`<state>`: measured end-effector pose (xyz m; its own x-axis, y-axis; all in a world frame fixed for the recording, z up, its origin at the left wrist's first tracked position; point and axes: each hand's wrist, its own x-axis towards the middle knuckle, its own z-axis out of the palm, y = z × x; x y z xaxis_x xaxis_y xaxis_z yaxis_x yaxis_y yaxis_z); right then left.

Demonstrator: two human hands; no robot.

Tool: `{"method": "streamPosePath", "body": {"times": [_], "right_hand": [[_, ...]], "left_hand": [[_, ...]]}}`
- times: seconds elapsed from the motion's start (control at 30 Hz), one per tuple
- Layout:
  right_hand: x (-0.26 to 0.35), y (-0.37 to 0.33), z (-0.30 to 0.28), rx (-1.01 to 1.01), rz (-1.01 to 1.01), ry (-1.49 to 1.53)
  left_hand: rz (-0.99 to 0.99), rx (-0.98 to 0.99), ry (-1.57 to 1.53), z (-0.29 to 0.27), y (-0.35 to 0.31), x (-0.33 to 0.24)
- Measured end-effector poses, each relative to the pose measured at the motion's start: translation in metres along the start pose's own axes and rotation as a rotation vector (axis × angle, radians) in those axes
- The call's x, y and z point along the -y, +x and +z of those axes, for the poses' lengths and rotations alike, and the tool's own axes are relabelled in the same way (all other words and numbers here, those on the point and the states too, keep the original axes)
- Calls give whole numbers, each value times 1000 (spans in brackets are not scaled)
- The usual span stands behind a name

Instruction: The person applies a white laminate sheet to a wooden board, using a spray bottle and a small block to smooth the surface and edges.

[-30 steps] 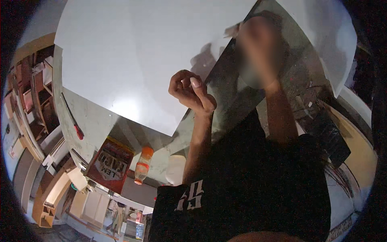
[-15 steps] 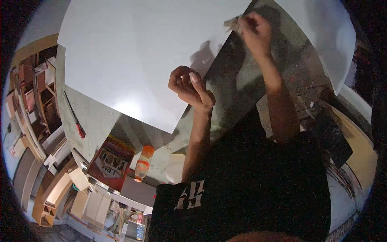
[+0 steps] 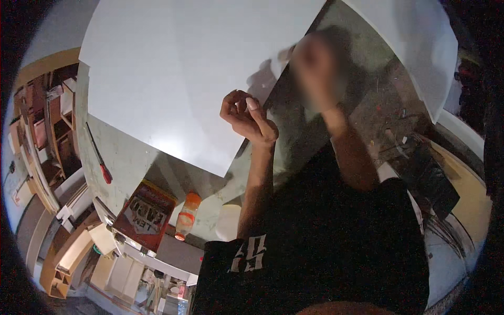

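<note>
A large white sheet [image 3: 173, 63] lies flat on the greenish worktop. My left hand [image 3: 249, 118] is above its right edge, with the fingers curled in and the thumb laid against them; whatever is inside the curl is hidden. Farther up the same edge is my right hand [image 3: 315, 63], smeared so much that its fingers do not show. A faint brownish patch at its left side, over the sheet, is too blurred to name. Shadows of both hands fall on the sheet and the dark strip beside it.
A screwdriver [image 3: 99, 155] with a red handle lies left of the sheet. Nearer stand a red and yellow can [image 3: 144, 216], a bottle with an orange cap [image 3: 187, 216] and a pale round container [image 3: 228, 222]. Another white sheet [image 3: 415, 47] is at far right; wooden shelving [image 3: 50, 121] lines the left.
My right hand has come nearer and slightly left along the sheet's edge. The small flat greyish piece it held earlier is no longer distinct. My left hand keeps its curl.
</note>
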<state>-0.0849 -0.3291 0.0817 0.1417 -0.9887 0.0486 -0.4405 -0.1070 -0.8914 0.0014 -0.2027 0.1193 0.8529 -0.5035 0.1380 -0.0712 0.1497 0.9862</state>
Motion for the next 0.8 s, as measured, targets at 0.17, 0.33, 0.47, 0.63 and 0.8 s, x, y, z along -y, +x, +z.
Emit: {"method": "streamPosePath", "body": {"times": [0.17, 0.33, 0.47, 0.63, 0.8], "right_hand": [[-11, 8, 5, -43, -31, 35], [-16, 74, -22, -115, -65, -54], [4, 0, 1, -16, -20, -54], [-6, 25, -11, -3, -25, 40], [-9, 4, 2, 3, 29, 78]], "left_hand": [[33, -6, -3, -3, -1, 5], [-26, 19, 31, -3, -3, 2], [-69, 13, 10, -6, -3, -1], [-15, 4, -6, 1, -2, -6], [58, 14, 53, -6, 0, 7]]}}
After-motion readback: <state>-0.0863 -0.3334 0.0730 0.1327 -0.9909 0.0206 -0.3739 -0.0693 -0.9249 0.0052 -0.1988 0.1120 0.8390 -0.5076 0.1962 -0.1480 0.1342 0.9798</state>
